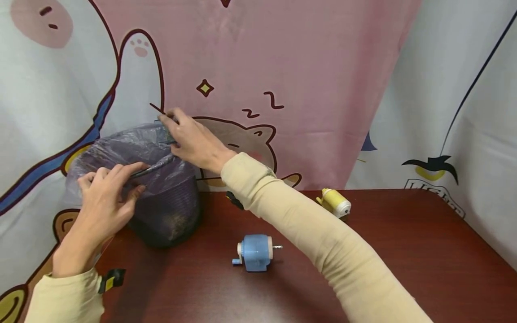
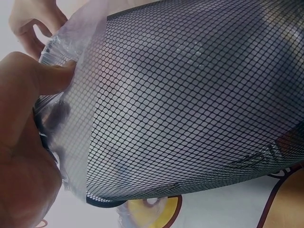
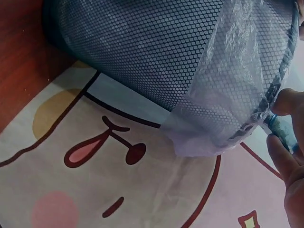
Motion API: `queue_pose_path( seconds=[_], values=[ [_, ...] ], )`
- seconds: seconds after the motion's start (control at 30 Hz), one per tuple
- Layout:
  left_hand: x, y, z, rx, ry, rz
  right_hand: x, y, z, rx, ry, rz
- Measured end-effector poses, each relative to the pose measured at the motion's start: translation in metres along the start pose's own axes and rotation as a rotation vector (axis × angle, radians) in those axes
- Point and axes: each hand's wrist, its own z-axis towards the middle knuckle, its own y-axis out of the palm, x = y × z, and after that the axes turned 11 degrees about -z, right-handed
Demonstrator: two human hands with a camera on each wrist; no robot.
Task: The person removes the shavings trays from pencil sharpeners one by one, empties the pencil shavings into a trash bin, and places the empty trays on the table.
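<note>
A black mesh wastebasket (image 1: 173, 220) stands tilted at the left of the table. A translucent purplish bag (image 1: 117, 150) lines it and folds over its rim. My left hand (image 1: 107, 197) grips the near rim; in the left wrist view its thumb (image 2: 57, 78) presses the bag from outside. At the far right of the rim is my right hand (image 1: 198, 139). Between its thumb and a finger it pinches a small blue-green, shiny piece (image 3: 281, 130), partly hidden by the hand, so its kind is unclear. The basket's inside is mostly hidden by the bag.
A blue crank pencil sharpener (image 1: 256, 253) stands on the brown table (image 1: 404, 260) in front of the basket. Beyond my right forearm lies a yellow crank sharpener (image 1: 335, 202) near the back edge. A printed cloth (image 1: 315, 89) hangs right behind the table.
</note>
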Motion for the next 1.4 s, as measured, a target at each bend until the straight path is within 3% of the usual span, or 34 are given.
queue_pose_path(
  seconds=[0.37,0.57,0.73,1.0,1.4],
  values=[
    [0.001,0.001,0.002,-0.004,0.002,0.009,-0.002,-0.003,0.0,-0.003,-0.117,-0.336],
    [0.001,0.002,0.003,-0.006,0.002,0.011,-0.002,-0.004,0.001,-0.038,-0.139,-0.387],
    [0.001,0.001,0.001,-0.009,-0.004,0.009,-0.002,-0.005,0.003,-0.032,-0.219,-0.436],
    [0.001,0.0,0.0,-0.002,-0.003,0.007,-0.004,-0.012,0.009,-0.051,-0.314,-0.651],
    [0.001,-0.001,0.001,-0.006,-0.008,0.014,0.0,-0.019,0.013,-0.062,-0.397,-0.725]
  ],
)
